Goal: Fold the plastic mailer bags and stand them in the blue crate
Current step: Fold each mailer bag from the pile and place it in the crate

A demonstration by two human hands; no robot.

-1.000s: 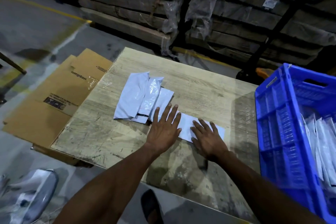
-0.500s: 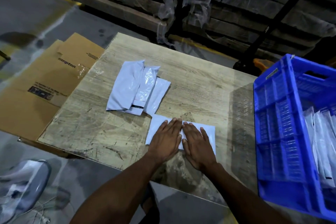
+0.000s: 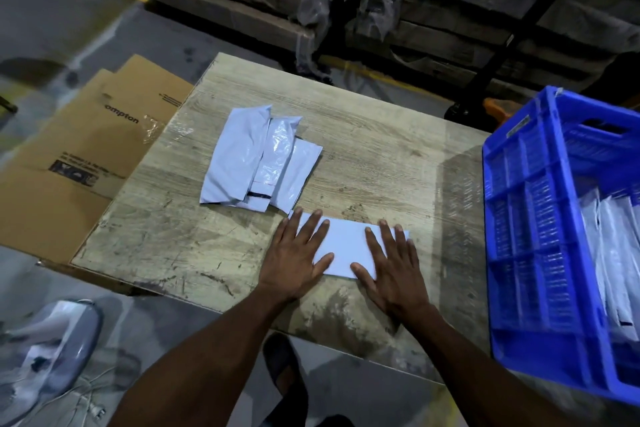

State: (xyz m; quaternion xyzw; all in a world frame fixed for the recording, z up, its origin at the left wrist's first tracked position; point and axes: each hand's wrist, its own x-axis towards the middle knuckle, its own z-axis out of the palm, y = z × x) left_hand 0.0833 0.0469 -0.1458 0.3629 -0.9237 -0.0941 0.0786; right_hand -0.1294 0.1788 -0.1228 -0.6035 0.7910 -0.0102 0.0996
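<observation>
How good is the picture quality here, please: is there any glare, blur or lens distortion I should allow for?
Head view: dim light, with the racking behind nearly black. Glare shows on the crinkled mailer in the pile and a soft sheen on the table. The blue crate bows outward, wide-angle distortion, and its mesh is slightly smeared. The two hands, left and right, and the flat mailer under them are sharp.
</observation>
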